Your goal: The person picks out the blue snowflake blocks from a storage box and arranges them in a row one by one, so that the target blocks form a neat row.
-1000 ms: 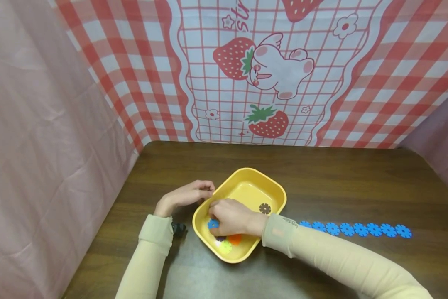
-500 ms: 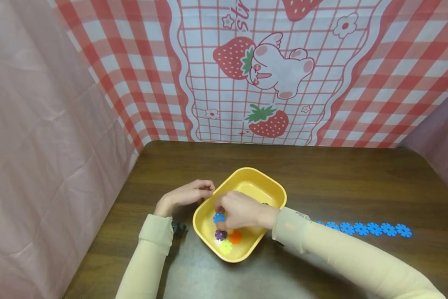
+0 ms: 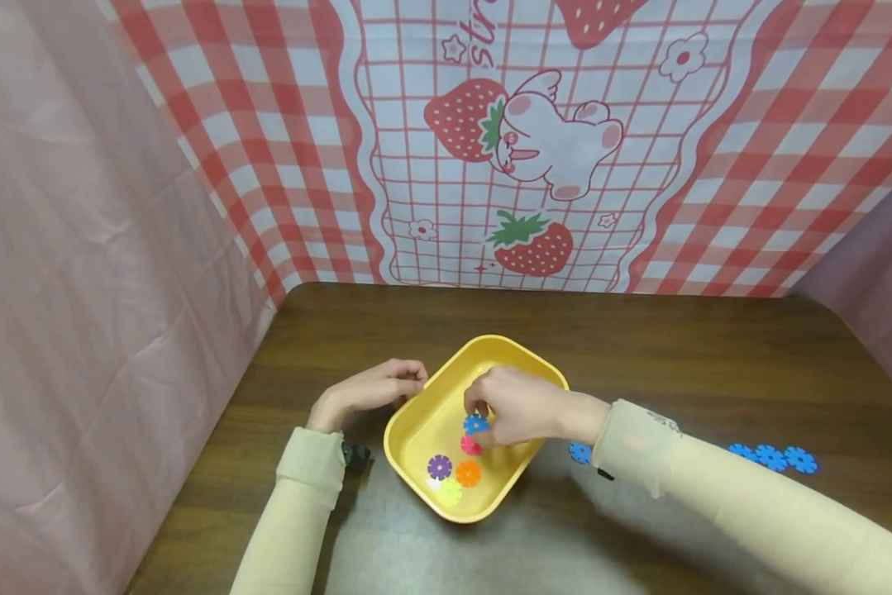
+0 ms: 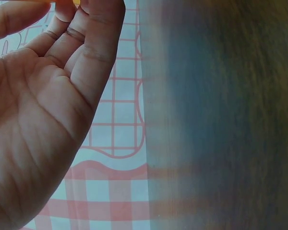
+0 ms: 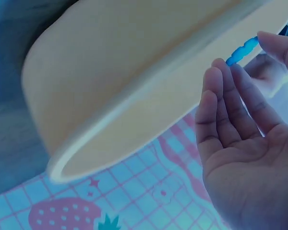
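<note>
My right hand [image 3: 523, 405] is over the yellow plastic basin [image 3: 408, 413], pinching a blue snowflake-shaped building disc [image 3: 476, 424] between thumb and fingers. The right wrist view shows that blue disc [image 5: 243, 51] edge-on at the fingertips. Just below it in the head view lies a pink disc [image 3: 471, 445], partly covered. Purple [image 3: 440, 468], orange [image 3: 468, 473] and yellow-green [image 3: 450, 492] discs lie on the basin's floor. At the basin's left rim, my left hand [image 3: 374, 386] holds the edge with bent fingers; its grip is mostly cut off in the left wrist view.
To the basin's right runs a row of blue discs [image 3: 770, 458] on the brown table [image 3: 676, 355], its middle hidden by my right sleeve. One end disc [image 3: 580, 452] shows near the basin. A strawberry-patterned checked cloth [image 3: 535, 165] hangs behind the table.
My right hand has moved right and slightly up across the basin with the blue disc. The purple and pink discs have come into view; the brown one is now hidden. My left hand stays put.
</note>
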{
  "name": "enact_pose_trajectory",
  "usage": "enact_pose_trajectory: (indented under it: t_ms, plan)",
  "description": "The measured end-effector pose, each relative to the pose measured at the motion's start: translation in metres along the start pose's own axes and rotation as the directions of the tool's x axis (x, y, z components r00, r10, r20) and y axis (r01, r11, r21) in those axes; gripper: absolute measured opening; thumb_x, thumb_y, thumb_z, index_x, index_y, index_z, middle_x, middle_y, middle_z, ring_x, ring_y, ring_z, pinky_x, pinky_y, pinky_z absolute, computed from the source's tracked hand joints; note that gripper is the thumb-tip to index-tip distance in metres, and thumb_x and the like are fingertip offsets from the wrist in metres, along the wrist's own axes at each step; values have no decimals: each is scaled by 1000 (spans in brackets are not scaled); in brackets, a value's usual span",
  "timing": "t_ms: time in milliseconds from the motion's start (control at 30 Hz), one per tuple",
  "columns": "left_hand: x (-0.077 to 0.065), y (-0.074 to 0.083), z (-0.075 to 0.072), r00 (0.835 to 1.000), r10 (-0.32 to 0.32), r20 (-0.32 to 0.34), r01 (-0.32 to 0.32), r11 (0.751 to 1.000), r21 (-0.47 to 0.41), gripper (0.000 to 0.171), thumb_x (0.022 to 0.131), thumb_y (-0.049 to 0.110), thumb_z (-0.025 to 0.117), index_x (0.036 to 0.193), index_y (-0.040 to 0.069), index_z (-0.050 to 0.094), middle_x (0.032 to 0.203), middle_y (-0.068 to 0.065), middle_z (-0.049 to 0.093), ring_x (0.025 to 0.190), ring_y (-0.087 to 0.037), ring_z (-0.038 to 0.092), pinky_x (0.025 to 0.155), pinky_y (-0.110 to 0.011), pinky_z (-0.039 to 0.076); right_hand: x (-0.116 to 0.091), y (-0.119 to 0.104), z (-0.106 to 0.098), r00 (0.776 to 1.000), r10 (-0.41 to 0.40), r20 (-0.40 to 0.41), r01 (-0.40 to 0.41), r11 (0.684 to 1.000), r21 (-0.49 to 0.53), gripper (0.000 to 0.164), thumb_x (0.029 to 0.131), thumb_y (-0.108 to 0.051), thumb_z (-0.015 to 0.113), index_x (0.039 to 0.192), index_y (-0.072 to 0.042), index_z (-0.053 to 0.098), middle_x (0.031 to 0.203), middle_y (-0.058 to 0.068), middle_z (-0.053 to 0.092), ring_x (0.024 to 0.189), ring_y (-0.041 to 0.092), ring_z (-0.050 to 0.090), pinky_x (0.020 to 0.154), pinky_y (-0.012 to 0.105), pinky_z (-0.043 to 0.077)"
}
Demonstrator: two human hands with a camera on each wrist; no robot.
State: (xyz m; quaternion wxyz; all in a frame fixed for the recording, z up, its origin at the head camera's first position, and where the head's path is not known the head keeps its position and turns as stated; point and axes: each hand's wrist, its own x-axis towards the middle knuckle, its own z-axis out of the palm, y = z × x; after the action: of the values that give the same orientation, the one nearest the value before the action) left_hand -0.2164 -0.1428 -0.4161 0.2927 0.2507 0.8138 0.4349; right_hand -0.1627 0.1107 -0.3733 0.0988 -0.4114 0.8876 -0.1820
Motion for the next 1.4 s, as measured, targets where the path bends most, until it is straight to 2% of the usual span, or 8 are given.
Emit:
enact_pose_trajectory:
  t_ms: [267, 433, 700, 1067, 1400]
  plan:
    - [1, -1, 1, 1000, 12, 1, -12, 1000, 4, 15, 98, 17, 51, 100, 7, 61, 91, -5, 60, 81, -21, 56, 76, -37, 50, -24, 7, -15, 999, 34, -7, -35, 999, -29, 20, 75, -27, 85, 83, -17, 68, 71, -10, 58, 63, 7, 49, 61, 25, 46]
    - [0, -1, 0, 1000, 14, 4, -14, 1000, 7, 15, 98, 17, 51, 100, 6, 61, 91, -5, 59, 81, -20, 56, 75, -36, 49, -38, 10, -24, 996, 88, -5, -88, 996, -24, 22, 75, -27, 86, 85, -18, 69, 72, -12, 57, 64, 8, 50, 61, 25, 47]
    - [1, -1, 0, 1000, 4, 0, -4, 1000, -1, 15, 99, 17, 51, 100, 8, 62, 91, -5, 60, 81, -21, 56, 74, -35, 49, -62, 20, -35, 991, 126, -35, -127, 992, -25, 22, 75, -27, 86, 88, -19, 70, 73, -12, 58, 67, 9, 50, 62, 26, 48]
    - [2, -1, 0, 1000, 10, 2, -10, 1000, -3, 15, 99, 18, 51, 100, 7, 62, 91, -5, 60, 81, -21, 56, 75, -35, 48, -106, 39, -46, 980, 178, -89, -181, 983, -26, 24, 76, -27, 85, 94, -18, 73, 84, -15, 64, 72, 7, 57, 66, 26, 51]
    - [0, 0, 1, 1000, 1, -3, -1, 1000, -14, 15, 100, 19, 52, 100, 7, 62, 90, -5, 59, 81, -21, 56, 75, -37, 48, -149, 64, -47, 966, 213, -145, -224, 973, -62, 22, 76, -24, 85, 92, -17, 70, 84, -15, 63, 74, 4, 57, 65, 27, 52]
